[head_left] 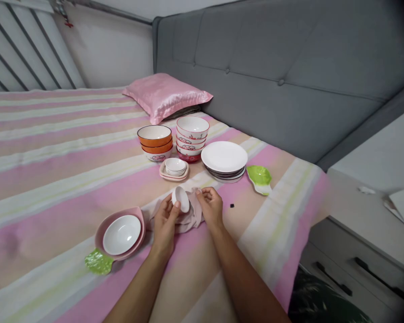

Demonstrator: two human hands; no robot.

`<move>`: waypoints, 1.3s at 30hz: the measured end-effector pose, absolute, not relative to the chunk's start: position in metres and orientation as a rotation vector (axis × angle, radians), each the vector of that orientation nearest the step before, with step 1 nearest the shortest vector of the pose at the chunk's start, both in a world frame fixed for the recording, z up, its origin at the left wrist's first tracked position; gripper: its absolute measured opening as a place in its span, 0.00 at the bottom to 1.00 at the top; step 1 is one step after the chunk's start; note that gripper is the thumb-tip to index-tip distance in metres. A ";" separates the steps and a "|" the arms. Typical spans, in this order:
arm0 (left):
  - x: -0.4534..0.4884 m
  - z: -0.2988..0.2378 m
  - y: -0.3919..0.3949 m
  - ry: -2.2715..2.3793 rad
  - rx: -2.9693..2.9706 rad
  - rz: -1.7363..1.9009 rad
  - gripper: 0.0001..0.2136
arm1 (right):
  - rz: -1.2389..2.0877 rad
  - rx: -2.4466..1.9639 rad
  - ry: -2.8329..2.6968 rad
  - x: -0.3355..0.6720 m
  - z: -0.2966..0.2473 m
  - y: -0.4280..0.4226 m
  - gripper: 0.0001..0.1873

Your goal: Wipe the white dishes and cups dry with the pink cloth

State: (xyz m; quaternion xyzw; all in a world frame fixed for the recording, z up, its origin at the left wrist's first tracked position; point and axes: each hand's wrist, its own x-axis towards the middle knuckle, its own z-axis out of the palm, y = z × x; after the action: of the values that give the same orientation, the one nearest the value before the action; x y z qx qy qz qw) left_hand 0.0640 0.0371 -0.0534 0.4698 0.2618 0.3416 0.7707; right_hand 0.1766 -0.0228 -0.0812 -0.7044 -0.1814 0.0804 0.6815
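Observation:
My left hand is closed around a small white dish, held up on its edge above the striped bedsheet. My right hand is closed on a beige cloth that hangs bunched between both hands, right beside the dish. To the left lies a white bowl nested in a pink peach-shaped plate with a green leaf. A stack of small white dishes on a pink tray sits just beyond my hands.
Stacked orange bowls, stacked patterned bowls, a pile of white plates and a green leaf dish stand further back. A pink pillow lies against the grey headboard. A nightstand stands to the right of the bed.

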 end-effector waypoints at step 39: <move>0.061 -0.058 0.040 0.572 1.014 0.799 0.22 | 0.517 -1.374 -0.296 0.182 -0.085 -0.025 0.14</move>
State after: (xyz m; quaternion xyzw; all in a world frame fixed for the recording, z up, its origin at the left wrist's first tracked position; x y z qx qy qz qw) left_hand 0.0609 0.0399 -0.0583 0.4660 0.2628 0.3673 0.7608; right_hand 0.1817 -0.0251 -0.0850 -0.6247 -0.1344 0.2350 0.7324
